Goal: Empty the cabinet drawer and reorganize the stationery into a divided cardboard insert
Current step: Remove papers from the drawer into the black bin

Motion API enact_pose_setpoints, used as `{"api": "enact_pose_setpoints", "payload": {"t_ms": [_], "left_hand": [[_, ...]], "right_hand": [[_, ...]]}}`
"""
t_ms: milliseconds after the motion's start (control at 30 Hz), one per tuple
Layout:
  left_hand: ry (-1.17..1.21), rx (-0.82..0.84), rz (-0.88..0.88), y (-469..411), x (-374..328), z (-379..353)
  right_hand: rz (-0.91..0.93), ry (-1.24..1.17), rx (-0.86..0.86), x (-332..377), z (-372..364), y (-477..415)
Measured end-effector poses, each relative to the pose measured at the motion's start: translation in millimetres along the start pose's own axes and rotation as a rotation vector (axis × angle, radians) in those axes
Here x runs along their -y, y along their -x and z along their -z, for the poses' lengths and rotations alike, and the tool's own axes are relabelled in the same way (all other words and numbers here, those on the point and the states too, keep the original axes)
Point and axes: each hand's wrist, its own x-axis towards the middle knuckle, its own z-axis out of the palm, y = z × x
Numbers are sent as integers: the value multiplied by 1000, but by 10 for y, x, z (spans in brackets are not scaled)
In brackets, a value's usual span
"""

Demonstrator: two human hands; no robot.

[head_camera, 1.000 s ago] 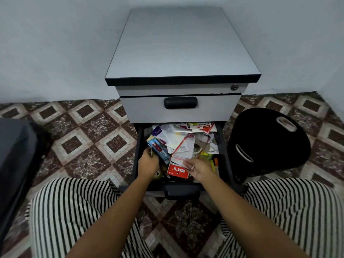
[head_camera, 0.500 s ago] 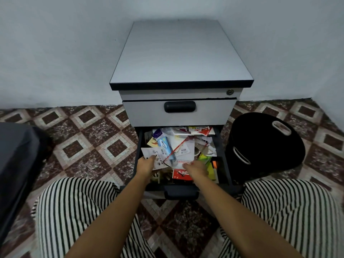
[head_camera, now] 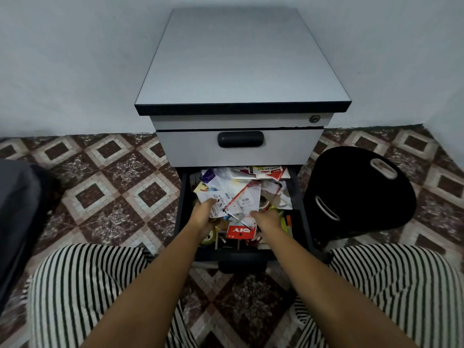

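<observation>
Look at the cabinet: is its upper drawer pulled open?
No, the upper drawer sits closed; only the lower drawer is pulled out.

Black-and-white striped trousers [head_camera: 88, 285], bare forearms [head_camera: 155, 285]

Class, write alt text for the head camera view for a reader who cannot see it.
A person's left hand and right hand reach into an open drawer crammed with stationery packets, low in a grey cabinet.

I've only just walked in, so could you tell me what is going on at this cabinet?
A person has both hands in the open lower drawer of the grey cabinet. The left hand grips a white packet; the right hand reaches under the loose packets beside it. The drawer is full of jumbled stationery.
</observation>
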Motion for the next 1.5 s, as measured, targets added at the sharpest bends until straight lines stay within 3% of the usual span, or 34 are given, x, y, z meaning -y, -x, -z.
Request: {"api": "enact_pose_setpoints", "payload": {"t_ms": [433,1200,1500], "left_hand": [[165,-22,76,0,128,-25],[103,194,92,737,103,-347],[-21,333,91,796,19,-1072]], "right_hand": [[-177,-299,161,60,-2,36],[161,-267,87,235,953,837],[129,-411,10,382,1584,902]]}}
